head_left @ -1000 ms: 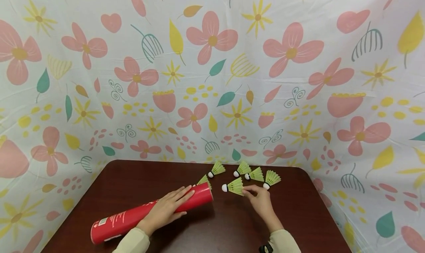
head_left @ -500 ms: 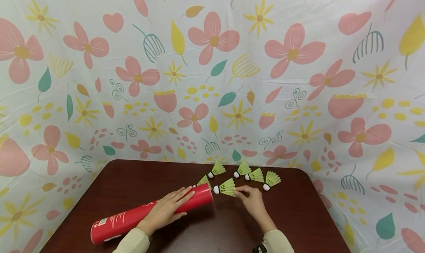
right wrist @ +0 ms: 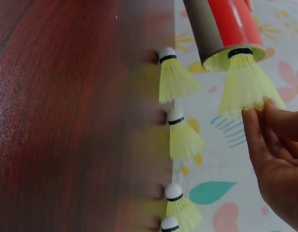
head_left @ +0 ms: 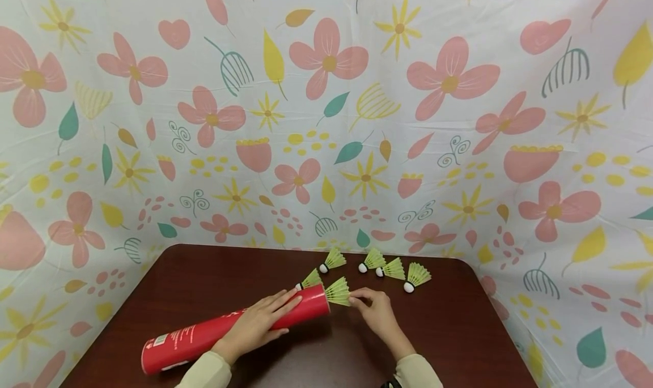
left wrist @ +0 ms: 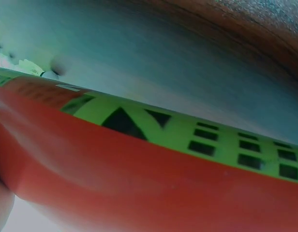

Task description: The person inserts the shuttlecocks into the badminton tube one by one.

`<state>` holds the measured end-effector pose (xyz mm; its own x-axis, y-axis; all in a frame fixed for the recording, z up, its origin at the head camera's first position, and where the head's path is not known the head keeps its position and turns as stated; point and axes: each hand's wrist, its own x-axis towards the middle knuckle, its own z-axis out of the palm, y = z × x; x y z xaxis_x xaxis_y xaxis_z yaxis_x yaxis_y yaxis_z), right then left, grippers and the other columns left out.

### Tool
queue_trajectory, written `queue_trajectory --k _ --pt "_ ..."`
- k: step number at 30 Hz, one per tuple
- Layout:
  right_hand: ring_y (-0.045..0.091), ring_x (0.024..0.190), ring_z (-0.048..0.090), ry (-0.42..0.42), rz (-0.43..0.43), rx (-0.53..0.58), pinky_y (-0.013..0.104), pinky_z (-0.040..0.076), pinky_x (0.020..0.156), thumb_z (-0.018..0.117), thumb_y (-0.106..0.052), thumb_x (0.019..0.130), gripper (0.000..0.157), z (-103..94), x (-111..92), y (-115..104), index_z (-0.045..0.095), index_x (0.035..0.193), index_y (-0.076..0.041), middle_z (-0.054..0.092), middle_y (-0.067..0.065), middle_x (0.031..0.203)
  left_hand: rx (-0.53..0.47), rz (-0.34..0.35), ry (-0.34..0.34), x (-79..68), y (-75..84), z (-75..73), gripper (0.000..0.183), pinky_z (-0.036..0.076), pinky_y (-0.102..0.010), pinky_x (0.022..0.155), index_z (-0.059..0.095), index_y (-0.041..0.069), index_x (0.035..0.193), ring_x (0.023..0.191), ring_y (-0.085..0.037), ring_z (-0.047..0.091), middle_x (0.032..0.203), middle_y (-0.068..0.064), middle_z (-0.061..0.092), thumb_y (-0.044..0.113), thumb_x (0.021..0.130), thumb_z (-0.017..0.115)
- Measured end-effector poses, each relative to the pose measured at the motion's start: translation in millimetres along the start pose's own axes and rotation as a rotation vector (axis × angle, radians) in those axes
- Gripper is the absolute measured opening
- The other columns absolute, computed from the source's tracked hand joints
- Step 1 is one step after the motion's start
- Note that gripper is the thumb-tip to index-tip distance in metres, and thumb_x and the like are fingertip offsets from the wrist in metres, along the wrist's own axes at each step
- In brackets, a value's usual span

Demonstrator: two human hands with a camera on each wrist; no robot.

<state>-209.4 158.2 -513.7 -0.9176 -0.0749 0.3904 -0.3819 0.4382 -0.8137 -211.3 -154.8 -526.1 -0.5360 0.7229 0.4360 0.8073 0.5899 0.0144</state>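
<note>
A long red shuttlecock tube [head_left: 176, 345] lies slantwise, its mouth toward the right. My left hand [head_left: 254, 327] grips it near the mouth, fingers over the top and thumb on the near side. In the left wrist view the tube's red wall [left wrist: 139, 179] fills the lower part. Between thumb and fingers, my right hand [head_left: 378, 315] pinches the feather edge of a yellow shuttlecock [head_left: 338, 293]. In the right wrist view, that shuttlecock's [right wrist: 248, 84] black band is at the tube's mouth; its cork is hidden inside and the skirt is outside.
Behind the tube's mouth lies a partly hidden shuttlecock [head_left: 311, 277]. Farther back are another shuttlecock [head_left: 334, 259] and a group of three, including the rightmost shuttlecock [head_left: 418, 276]. The dark brown table [head_left: 219, 274] meets a flowered cloth [head_left: 326, 122] behind it.
My right hand has moved left with the pinched shuttlecock, and its cork has entered the tube's mouth. The left hand and tube have barely shifted.
</note>
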Motion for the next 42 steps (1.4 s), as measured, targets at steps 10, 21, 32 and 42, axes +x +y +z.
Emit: queue_trajectory --k 10,21,32,42 --pt "0.015 0.075 0.066 -0.070 -0.079 -0.009 0.026 0.054 0.067 0.067 -0.005 0.086 0.008 9.6 -1.2 -2.7 0.074 0.090 -0.005 0.071 0.004 0.086 0.015 -0.006 0.001 0.0 0.5 1.9 0.092 0.046 -0.043 0.099 0.036 0.019 0.150 0.131 -0.028 0.046 0.151 -0.005 0.038 0.029 0.073 0.084" --pt "0.016 0.073 0.067 -0.090 -0.073 -0.014 0.025 0.054 0.066 0.067 -0.005 0.087 0.009 16.5 2.3 -4.8 0.075 0.091 -0.006 0.071 0.004 0.084 0.017 0.004 0.003 3.5 1.0 -2.1 0.090 0.046 -0.043 0.099 0.035 0.018 0.150 0.129 -0.030 0.047 0.150 -0.008 0.041 0.030 0.075 0.083" --pt "0.012 0.071 0.066 -0.060 -0.099 0.002 0.024 0.054 0.063 0.069 -0.002 0.085 0.009 22.8 2.8 -4.6 0.075 0.091 -0.004 0.071 0.004 0.083 0.004 -0.005 -0.008 2.3 1.2 -4.6 0.090 0.046 -0.042 0.099 0.036 0.018 0.150 0.130 -0.030 0.047 0.152 -0.007 0.037 0.028 0.074 0.084" --pt "0.013 0.078 0.066 -0.084 -0.091 -0.014 0.024 0.054 0.066 0.070 -0.005 0.085 0.009 31.6 4.2 -7.9 0.076 0.092 -0.005 0.072 0.004 0.087 0.003 -0.012 -0.015 1.6 1.1 -4.6 0.091 0.046 -0.043 0.099 0.036 0.019 0.150 0.130 -0.029 0.047 0.154 -0.002 0.034 0.028 0.074 0.084"
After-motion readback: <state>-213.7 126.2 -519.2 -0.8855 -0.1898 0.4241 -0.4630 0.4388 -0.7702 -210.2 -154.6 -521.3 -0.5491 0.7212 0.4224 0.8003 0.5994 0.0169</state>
